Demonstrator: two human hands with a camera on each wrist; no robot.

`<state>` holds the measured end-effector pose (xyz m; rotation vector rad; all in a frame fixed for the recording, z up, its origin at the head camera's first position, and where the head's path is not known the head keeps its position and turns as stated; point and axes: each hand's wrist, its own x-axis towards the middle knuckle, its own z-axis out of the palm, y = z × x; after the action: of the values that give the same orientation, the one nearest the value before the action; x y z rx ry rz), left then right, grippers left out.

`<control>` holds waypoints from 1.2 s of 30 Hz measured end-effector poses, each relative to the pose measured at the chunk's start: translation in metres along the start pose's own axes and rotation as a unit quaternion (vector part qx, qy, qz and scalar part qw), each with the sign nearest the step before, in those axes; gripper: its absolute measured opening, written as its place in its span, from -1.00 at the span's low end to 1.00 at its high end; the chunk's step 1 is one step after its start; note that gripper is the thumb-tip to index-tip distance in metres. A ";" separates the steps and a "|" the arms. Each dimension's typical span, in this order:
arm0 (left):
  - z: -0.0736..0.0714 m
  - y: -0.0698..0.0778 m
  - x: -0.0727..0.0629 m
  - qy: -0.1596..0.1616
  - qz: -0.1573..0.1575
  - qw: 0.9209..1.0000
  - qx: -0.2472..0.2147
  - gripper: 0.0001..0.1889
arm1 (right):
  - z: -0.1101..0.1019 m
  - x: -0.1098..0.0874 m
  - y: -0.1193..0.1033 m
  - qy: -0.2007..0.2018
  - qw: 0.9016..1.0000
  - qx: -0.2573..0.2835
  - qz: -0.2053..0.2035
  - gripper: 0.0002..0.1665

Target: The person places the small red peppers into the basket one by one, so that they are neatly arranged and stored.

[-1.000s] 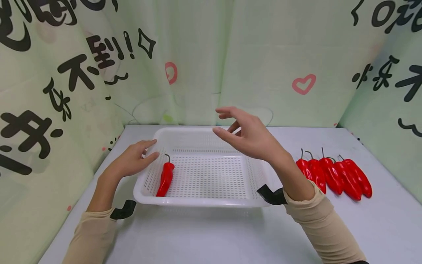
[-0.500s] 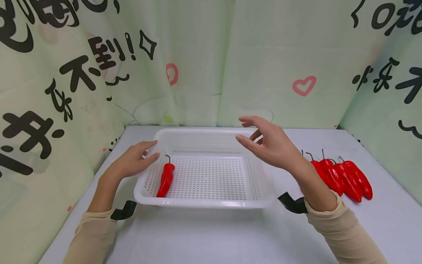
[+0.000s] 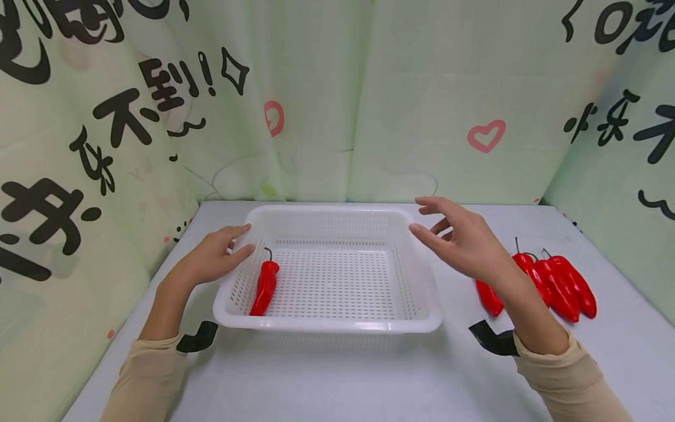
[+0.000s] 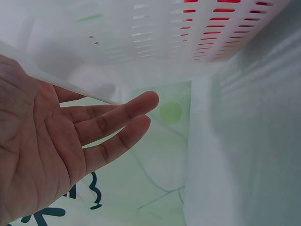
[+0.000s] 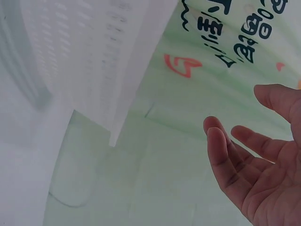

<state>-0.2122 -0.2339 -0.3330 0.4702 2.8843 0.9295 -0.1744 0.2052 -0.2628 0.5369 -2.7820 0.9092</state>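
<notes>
In the head view, a white perforated plastic basket (image 3: pixel 327 324) stands on the table with one red chili pepper (image 3: pixel 265 287) lying at its left side. My left hand (image 3: pixel 215 253) holds the basket's left rim, thumb over the edge. The left wrist view shows the fingers (image 4: pixel 117 141) of that hand lying loosely extended along the outside of the wall. My right hand (image 3: pixel 464 237) hangs in the air near the basket's right rim, fingers loosely bent and nothing between them. Its forearm partly hides a row of several red chili peppers (image 3: pixel 572 284) on the right.
The basket and peppers share a white table (image 3: pixel 337 375). Pale green curtains (image 3: pixel 411 99) with black lettering and pink hearts enclose its back and both sides.
My right hand has moved right and slightly down, from above the basket to beyond its right rim, and its forearm now crosses the pepper row. The left hand and basket have not moved.
</notes>
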 end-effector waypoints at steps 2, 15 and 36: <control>0.000 0.000 0.000 0.000 0.000 1.000 0.000 -0.32 | -0.002 -0.003 0.005 0.003 1.000 -0.002 0.009 -0.26; 0.001 0.002 0.000 -0.002 -0.007 1.000 0.000 -0.31 | -0.015 -0.023 0.040 0.042 0.998 -0.026 0.028 -0.25; 0.001 0.000 0.001 0.003 0.003 1.000 0.004 -0.32 | -0.034 -0.040 0.082 0.030 0.993 -0.052 0.104 -0.16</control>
<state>-0.2129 -0.2325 -0.3337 0.4774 2.8949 0.9206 -0.1673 0.2982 -0.2906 0.2028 -2.8496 0.7984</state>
